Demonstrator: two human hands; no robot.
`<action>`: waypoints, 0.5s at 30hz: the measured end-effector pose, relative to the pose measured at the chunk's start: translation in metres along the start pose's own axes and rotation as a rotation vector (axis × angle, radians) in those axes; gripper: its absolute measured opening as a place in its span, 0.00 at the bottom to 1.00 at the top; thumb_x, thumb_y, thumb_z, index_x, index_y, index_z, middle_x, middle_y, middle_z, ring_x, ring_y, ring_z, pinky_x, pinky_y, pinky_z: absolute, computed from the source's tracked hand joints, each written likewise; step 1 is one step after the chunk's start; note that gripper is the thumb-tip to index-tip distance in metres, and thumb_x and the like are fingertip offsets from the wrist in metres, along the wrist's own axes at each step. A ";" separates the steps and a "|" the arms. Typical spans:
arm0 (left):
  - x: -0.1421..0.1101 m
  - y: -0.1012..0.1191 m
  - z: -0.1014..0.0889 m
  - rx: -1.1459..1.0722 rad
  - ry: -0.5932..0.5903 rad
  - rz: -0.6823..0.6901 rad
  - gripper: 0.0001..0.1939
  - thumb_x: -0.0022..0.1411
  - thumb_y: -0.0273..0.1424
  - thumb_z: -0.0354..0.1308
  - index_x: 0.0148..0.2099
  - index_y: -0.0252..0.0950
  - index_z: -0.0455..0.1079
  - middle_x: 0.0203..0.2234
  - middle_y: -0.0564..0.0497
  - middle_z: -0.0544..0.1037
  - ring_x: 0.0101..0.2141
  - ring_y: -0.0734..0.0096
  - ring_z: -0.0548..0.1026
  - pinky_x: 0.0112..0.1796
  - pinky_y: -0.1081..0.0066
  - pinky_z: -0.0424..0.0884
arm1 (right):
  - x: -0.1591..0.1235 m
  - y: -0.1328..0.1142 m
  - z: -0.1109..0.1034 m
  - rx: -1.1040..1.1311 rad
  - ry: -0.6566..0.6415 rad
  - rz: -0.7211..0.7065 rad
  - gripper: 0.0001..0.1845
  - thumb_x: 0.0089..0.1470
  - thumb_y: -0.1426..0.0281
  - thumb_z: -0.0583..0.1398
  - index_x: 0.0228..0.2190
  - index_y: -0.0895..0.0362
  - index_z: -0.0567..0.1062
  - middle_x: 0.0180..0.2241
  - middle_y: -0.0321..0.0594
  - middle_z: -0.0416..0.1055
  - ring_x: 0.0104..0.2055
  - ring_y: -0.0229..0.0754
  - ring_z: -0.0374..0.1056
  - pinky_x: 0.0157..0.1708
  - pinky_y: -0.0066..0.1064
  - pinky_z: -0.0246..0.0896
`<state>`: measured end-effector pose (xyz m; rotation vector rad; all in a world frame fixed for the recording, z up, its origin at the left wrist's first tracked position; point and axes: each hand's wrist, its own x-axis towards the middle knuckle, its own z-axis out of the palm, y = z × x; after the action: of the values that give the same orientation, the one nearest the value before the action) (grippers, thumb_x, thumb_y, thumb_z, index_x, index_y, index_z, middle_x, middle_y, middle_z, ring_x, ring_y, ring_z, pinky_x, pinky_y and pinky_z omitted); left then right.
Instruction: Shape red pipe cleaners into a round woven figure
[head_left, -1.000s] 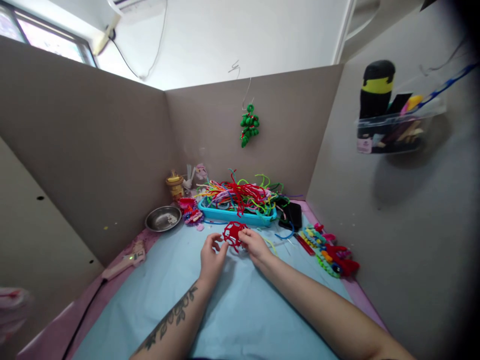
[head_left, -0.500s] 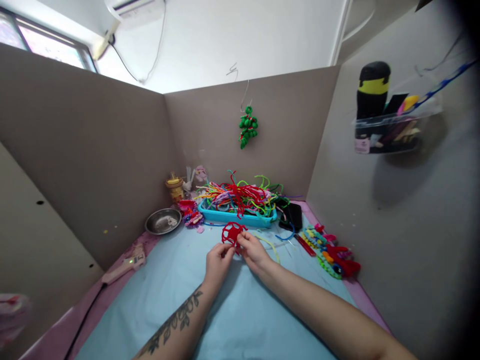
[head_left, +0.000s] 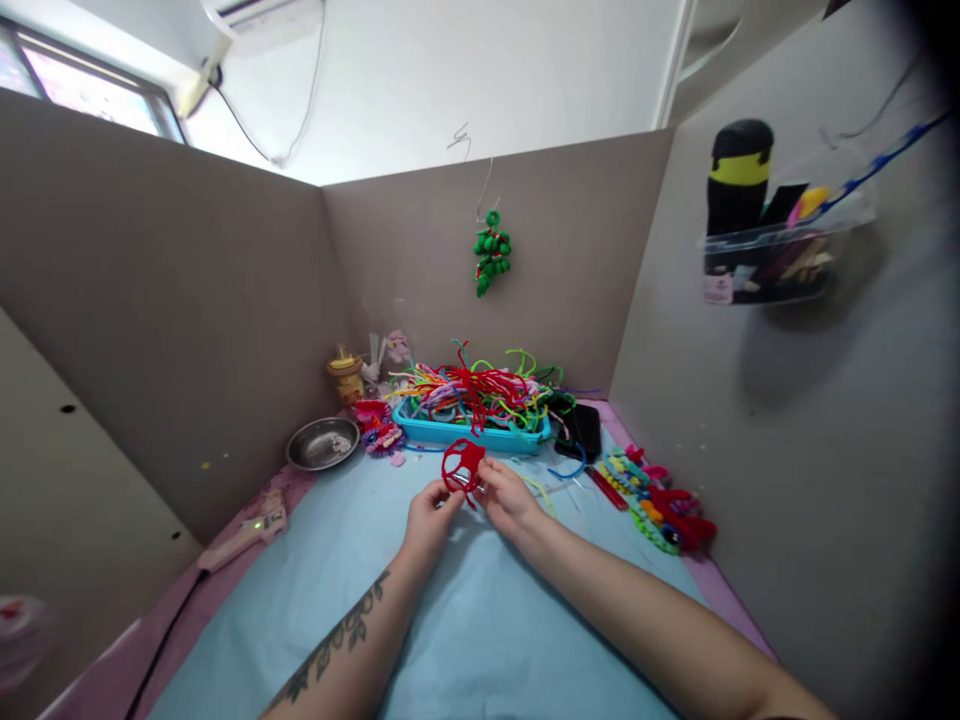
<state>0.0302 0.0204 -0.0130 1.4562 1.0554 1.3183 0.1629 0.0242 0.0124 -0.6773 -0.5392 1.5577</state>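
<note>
A small red openwork piece (head_left: 471, 456), looped from soft fuzzy cord around a denser patch, is held up between both hands over the blue cloth. My left hand (head_left: 429, 515) pinches its lower left edge, fingers closed. On the other side, my right hand (head_left: 508, 494) is closed on its right edge with thumb and fingertips. A thin pale, shiny sliver shows across the piece's lower part, too small to make out. Just behind the hands stands a blue tray (head_left: 480, 437) heaped with colourful fuzzy cords (head_left: 480, 388).
A metal bowl (head_left: 304, 450) with small white bits and a pink glue gun (head_left: 244, 535) lie left. To the right are a dark phone (head_left: 579, 432), a red-handled tool (head_left: 606, 488) and colourful woven pieces (head_left: 645, 500). A green ornament (head_left: 493, 255) hangs on the back panel.
The red piece has turned and tilted between the fingers, and its outer loop now looks rounder. My right fingers have shifted slightly along its edge. The whole view has moved a little.
</note>
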 end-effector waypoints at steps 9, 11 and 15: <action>0.000 0.007 0.001 -0.056 -0.002 0.011 0.09 0.48 0.33 0.61 0.32 0.33 0.73 0.25 0.52 0.74 0.27 0.72 0.68 0.33 0.73 0.63 | 0.004 -0.008 -0.002 0.021 -0.082 -0.003 0.10 0.35 0.70 0.67 0.22 0.57 0.72 0.25 0.34 0.72 0.28 0.36 0.65 0.30 0.28 0.58; -0.001 0.007 0.001 -0.143 0.003 -0.025 0.16 0.47 0.34 0.62 0.39 0.34 0.72 0.29 0.51 0.75 0.27 0.73 0.68 0.31 0.74 0.62 | 0.004 -0.010 -0.003 0.015 -0.083 -0.020 0.09 0.35 0.70 0.67 0.22 0.57 0.72 0.24 0.33 0.71 0.27 0.35 0.64 0.29 0.27 0.57; -0.001 0.007 -0.001 -0.362 0.047 -0.129 0.14 0.50 0.39 0.61 0.34 0.33 0.71 0.23 0.55 0.71 0.22 0.79 0.63 0.23 0.77 0.56 | 0.002 -0.010 -0.003 -0.019 -0.091 0.000 0.09 0.35 0.70 0.67 0.21 0.57 0.72 0.24 0.33 0.70 0.27 0.35 0.63 0.28 0.27 0.57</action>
<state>0.0292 0.0178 -0.0065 1.0753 0.8697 1.3727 0.1724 0.0267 0.0172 -0.6225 -0.6221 1.5909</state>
